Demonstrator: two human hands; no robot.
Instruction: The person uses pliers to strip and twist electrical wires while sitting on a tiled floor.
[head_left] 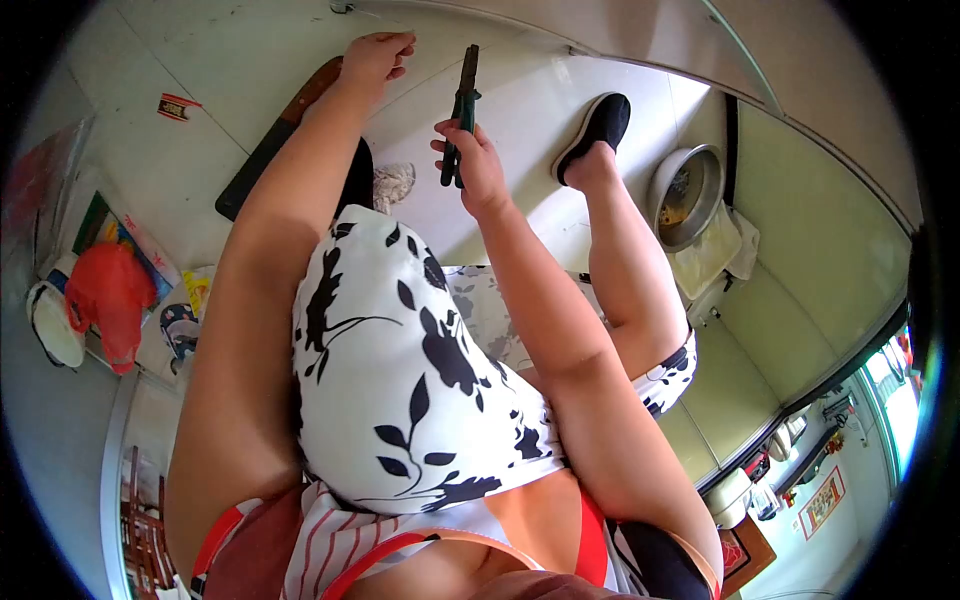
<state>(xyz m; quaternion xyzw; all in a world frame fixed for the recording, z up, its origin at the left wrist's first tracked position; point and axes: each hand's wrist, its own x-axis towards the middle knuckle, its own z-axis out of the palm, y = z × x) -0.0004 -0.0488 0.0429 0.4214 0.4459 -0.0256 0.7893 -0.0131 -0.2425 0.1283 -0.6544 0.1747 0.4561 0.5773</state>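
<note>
My right hand (474,168) is closed around the dark green handles of a plier-like hand tool (467,100). Its long, narrow dark jaws are together and point away from me over the floor. My left hand (374,58) reaches ahead on the left, fingers loosely bent and partly apart, with no object visible in it. Beside the left wrist, a large knife (262,165) with a brown wooden handle and broad dark blade lies on the floor, partly covered by my forearm. A crumpled whitish thing (393,187) lies by my dark left shoe.
Pale tiles (240,60) make up the floor, with a small red-and-black wrapper (177,107) on them. A metal basin (687,198) stands right, by greenish cabinet doors (830,200). At left are a red plastic bag (110,290) and other packages. My black right shoe (600,130) is ahead.
</note>
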